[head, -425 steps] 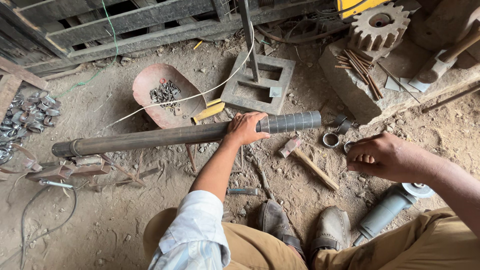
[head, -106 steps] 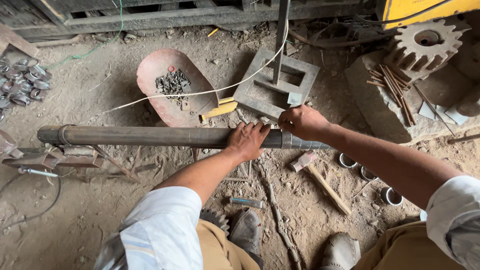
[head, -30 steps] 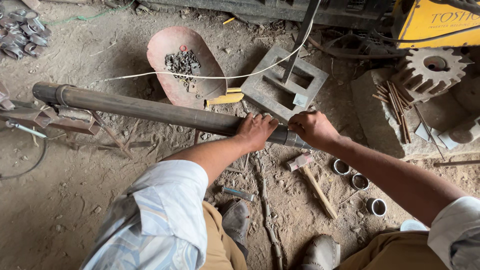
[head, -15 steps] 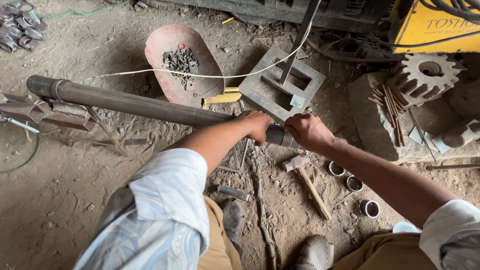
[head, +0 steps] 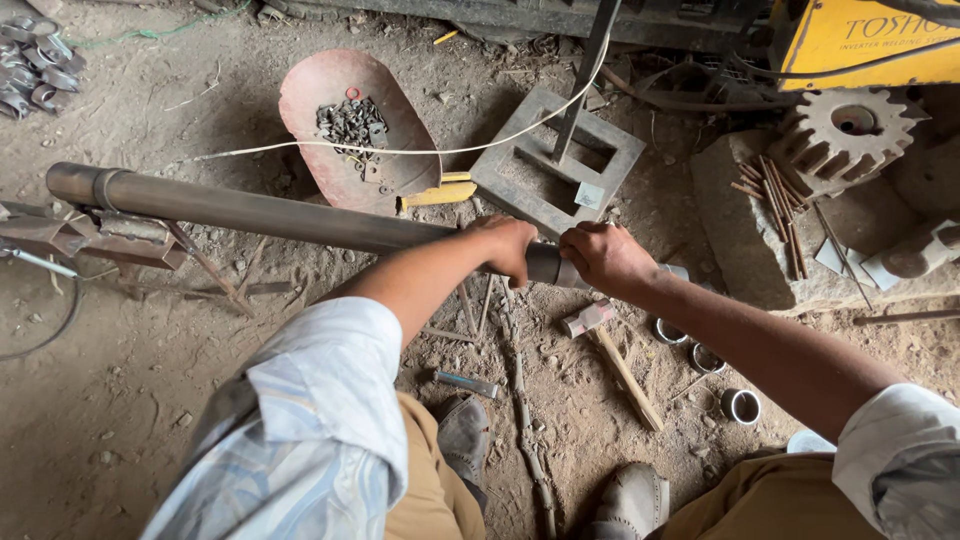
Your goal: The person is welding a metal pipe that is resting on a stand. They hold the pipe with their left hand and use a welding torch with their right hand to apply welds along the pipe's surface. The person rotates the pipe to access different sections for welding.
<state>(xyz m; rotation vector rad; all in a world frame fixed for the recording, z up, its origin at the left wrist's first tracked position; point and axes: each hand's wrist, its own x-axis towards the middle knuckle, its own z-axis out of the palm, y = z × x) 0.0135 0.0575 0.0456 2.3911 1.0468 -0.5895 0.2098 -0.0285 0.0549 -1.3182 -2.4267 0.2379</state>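
Nearest the person, two worn shoes [head: 628, 500] are resting on the dirt floor [head: 110, 400], with a small metal rod [head: 466, 383] lying just ahead of them. A wooden-handled hammer [head: 610, 350] and three short metal rings [head: 742, 405] are lying beside the right forearm. Above these, the left hand [head: 510, 248] is curling closed over a long dark steel pipe [head: 260, 212], and the right hand [head: 604, 258] is wrapping shut around the pipe's near end, just beside the left. The pipe is lying across the floor, its far end sitting on a low rusty stand [head: 90, 240]. Beyond it, a reddish pan [head: 300, 100] is holding small metal pieces, near a square steel frame [head: 520, 190] and a large gear [head: 845, 125].
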